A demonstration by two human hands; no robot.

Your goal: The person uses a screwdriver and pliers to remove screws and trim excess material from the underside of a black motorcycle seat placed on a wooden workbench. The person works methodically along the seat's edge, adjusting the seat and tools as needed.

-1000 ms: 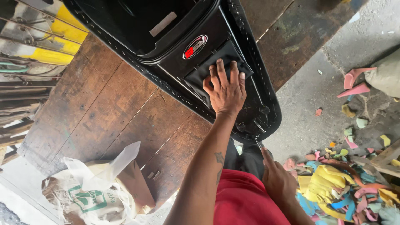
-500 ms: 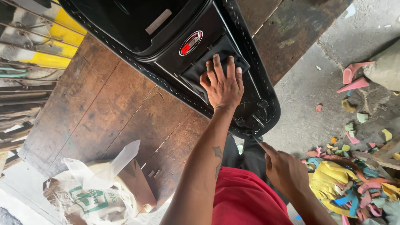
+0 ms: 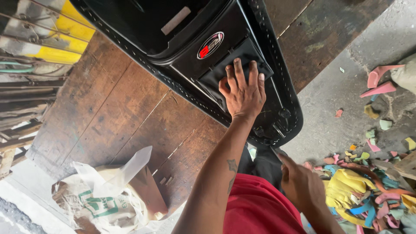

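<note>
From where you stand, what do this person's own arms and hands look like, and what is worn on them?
Both hands are bare: no gloves, rings or watch show. The left hand has dark grime on its fingertips and nails, and its forearm carries a small dark tattoo. No sleeve reaches either forearm. The right hand is also bare, only partly in view. A red garment shows below.
</note>
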